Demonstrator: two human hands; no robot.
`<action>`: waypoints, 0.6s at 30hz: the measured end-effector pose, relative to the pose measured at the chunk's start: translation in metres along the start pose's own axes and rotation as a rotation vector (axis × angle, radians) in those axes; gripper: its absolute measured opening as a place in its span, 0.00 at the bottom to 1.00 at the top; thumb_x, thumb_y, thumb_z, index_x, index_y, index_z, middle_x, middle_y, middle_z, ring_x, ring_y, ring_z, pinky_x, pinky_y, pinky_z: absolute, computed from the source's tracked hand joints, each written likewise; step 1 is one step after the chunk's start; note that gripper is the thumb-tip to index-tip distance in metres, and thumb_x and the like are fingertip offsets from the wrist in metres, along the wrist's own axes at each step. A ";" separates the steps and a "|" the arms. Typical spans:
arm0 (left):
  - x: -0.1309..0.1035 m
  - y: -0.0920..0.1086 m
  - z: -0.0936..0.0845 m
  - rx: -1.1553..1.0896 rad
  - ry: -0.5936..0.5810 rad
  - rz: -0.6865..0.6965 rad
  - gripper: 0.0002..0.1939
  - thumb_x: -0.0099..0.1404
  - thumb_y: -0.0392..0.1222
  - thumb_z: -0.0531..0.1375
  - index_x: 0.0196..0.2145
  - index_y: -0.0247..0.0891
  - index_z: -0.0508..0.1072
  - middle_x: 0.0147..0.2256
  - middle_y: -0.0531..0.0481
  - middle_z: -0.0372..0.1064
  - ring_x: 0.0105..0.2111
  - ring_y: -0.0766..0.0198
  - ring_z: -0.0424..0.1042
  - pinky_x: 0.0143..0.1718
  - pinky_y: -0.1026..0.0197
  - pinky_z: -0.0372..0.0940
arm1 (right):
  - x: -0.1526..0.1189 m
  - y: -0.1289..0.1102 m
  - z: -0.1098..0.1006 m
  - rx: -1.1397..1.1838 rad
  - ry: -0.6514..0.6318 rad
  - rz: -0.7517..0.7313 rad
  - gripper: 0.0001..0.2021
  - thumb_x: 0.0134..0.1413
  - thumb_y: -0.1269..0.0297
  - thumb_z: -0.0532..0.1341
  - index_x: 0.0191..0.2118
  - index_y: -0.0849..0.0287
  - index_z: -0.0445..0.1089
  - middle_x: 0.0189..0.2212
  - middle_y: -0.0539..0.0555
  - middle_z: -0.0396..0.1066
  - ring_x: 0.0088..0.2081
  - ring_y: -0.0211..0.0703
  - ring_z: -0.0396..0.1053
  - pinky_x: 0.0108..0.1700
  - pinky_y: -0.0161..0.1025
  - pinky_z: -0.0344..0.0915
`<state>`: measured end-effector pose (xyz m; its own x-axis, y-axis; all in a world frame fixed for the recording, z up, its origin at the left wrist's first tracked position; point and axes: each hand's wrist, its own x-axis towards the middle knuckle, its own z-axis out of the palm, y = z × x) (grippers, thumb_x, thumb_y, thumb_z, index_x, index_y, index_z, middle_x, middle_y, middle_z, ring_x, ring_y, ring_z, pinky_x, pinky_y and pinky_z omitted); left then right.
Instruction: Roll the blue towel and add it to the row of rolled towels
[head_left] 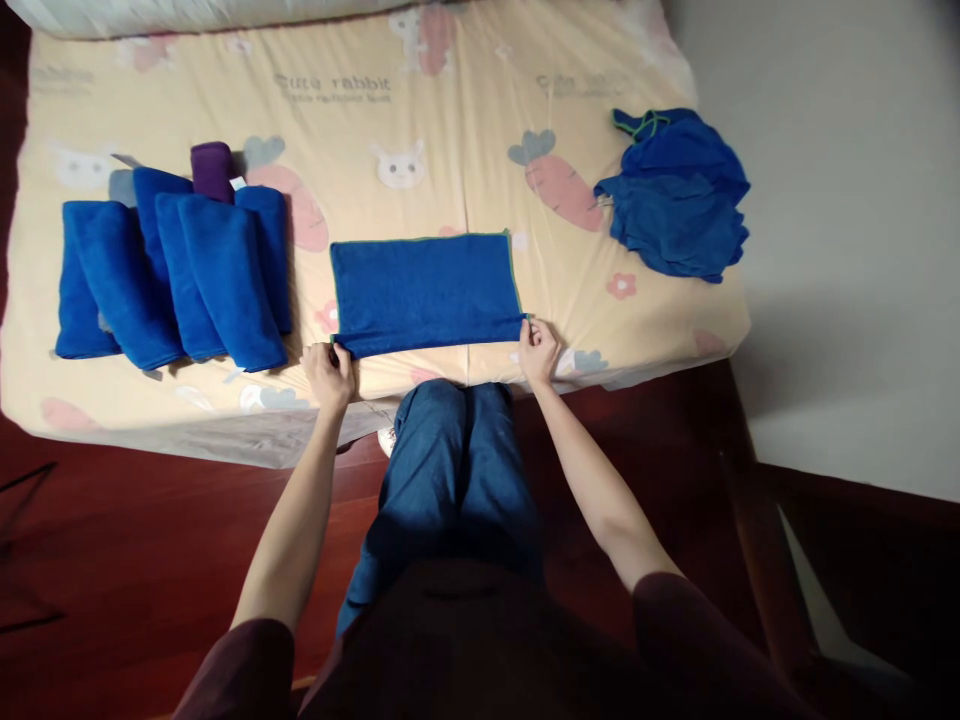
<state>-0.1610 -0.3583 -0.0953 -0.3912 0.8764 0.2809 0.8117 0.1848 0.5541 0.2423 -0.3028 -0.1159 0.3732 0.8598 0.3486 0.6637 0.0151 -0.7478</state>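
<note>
A blue towel (427, 285) with green edging lies spread as a wide rectangle on the bed, its near edge turned over in a narrow fold. My left hand (328, 374) pinches the near left corner of that towel. At the near right corner, my right hand (538, 350) has thumb and fingers closed on the cloth. Left of the towel rest several folded blue towels (225, 280), overlapping, with a rolled or folded purple cloth (212, 170) behind them. Over on the right sits a crumpled heap of blue towels (675, 200).
The bed (442, 130) has a yellow sheet printed with rabbits and carrots. A pale bolster or rolled bedding (187, 12) runs along the far edge. A light wall (847, 250) stands at the right. Dark wooden furniture (772, 560) is at the lower right, above a red-brown floor (187, 540).
</note>
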 end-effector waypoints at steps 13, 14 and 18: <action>0.002 0.000 0.004 -0.058 0.006 -0.026 0.14 0.72 0.46 0.53 0.29 0.44 0.55 0.32 0.43 0.63 0.45 0.45 0.66 0.55 0.37 0.58 | 0.002 0.004 0.005 -0.001 -0.016 0.036 0.19 0.67 0.50 0.59 0.38 0.62 0.76 0.24 0.49 0.67 0.23 0.35 0.58 0.31 0.36 0.62; 0.002 -0.001 0.004 -0.059 0.009 -0.031 0.14 0.73 0.46 0.53 0.29 0.44 0.56 0.32 0.43 0.64 0.45 0.44 0.66 0.56 0.37 0.59 | 0.002 0.003 0.005 -0.011 -0.019 0.041 0.19 0.68 0.50 0.59 0.38 0.62 0.76 0.24 0.49 0.67 0.23 0.35 0.59 0.32 0.36 0.63; -0.002 -0.002 0.004 -0.078 0.045 -0.025 0.10 0.73 0.49 0.55 0.37 0.41 0.67 0.42 0.37 0.68 0.52 0.44 0.67 0.59 0.37 0.58 | 0.001 -0.002 0.000 -0.032 -0.016 0.004 0.19 0.70 0.50 0.57 0.46 0.61 0.75 0.29 0.51 0.70 0.26 0.36 0.63 0.36 0.37 0.69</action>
<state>-0.1604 -0.3583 -0.0999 -0.4319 0.8506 0.2999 0.7655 0.1698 0.6207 0.2413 -0.3021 -0.1148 0.3655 0.8679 0.3363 0.6828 -0.0045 -0.7306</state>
